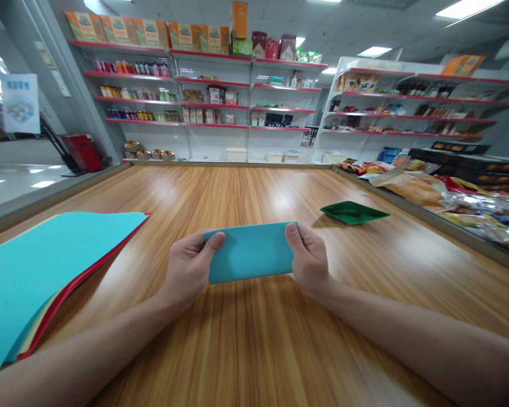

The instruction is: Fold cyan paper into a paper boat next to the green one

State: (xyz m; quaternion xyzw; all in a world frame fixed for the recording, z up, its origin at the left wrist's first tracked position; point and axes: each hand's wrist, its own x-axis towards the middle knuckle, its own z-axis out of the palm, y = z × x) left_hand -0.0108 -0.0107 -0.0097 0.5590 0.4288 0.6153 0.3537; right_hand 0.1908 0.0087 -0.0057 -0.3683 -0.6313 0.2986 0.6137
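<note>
Your hands both pinch the blue paper: left hand (189, 264) on its left end, right hand (310, 259) on its right end, neither one free. Blue paper (252, 252) is up in front of you, over the middle of the table (237, 345), seemingly off the surface.

Progress: blue paper is a neat narrow oblong, so judging by its shape at least one fold is done; exact count can't be told from this side. It's flat, with no pockets or points showing, and not set down yet. Green paper (354, 213) sits beyond your right hand, already folded into a pointed, boat-like shape. Stack (63, 251) lies on your left, blue on top, cream and red edges below; its top sheet looks unfolded.

Pose: your forearms come in from the lower corners and converge on the paper. Each thumb presses the front face near an upper corner; your fingers curl behind, mostly hidden. Right end rides slightly higher than left. Both wrists look about level, grip balanced.
</note>
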